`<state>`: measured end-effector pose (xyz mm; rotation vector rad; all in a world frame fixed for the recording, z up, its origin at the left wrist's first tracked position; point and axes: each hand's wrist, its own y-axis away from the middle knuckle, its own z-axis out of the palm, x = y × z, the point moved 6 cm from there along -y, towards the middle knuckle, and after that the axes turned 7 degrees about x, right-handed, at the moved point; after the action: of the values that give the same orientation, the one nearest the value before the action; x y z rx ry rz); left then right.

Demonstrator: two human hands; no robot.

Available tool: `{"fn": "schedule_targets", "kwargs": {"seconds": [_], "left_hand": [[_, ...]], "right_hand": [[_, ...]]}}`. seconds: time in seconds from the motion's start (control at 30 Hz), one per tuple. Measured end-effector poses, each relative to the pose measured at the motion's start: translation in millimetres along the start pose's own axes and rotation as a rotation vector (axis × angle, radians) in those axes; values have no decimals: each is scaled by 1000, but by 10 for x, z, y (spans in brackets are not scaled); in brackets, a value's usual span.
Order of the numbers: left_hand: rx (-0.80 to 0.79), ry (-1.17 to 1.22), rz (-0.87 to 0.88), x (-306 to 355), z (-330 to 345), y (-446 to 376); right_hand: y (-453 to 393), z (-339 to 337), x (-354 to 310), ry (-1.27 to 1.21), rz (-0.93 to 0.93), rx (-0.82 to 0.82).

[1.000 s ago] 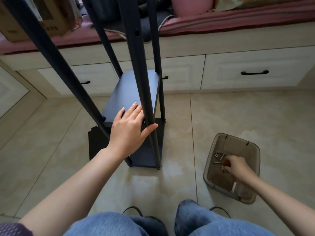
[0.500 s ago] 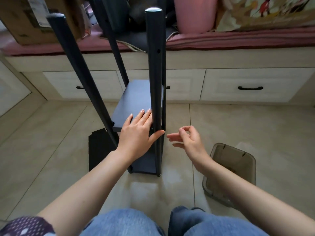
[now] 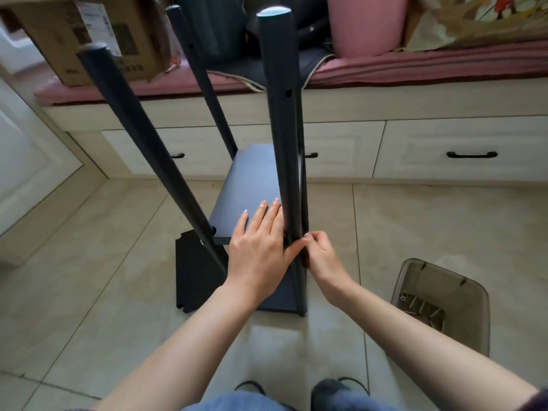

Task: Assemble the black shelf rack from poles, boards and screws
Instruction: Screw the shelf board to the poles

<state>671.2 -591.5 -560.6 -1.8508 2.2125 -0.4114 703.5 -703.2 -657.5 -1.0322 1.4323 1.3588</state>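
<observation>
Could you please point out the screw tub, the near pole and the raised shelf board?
screw tub (image 3: 413, 271): head view, far rim.
near pole (image 3: 280, 114): head view, upper shaft.
shelf board (image 3: 252, 176): head view, top face.

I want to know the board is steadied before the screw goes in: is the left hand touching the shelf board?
Touching. The head view shows the left hand lying flat on the shelf board, fingers straight, beside the front pole.
</observation>
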Motion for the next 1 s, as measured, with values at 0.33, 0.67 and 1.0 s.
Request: {"fn": "schedule_targets", "kwargs": {"seconds": [0.33,0.67,1.0], "left_hand": [[274,346,-228,-519,-233,234],[110,1060,-688,-1038,309,1011],[63,1239,-852,-1413,702,1449]], "right_hand": [[182,357,-407,-114,-97,-226],[288,781,-189,32,-200,-233],[283,1184,165,195,-200,-279]]}}
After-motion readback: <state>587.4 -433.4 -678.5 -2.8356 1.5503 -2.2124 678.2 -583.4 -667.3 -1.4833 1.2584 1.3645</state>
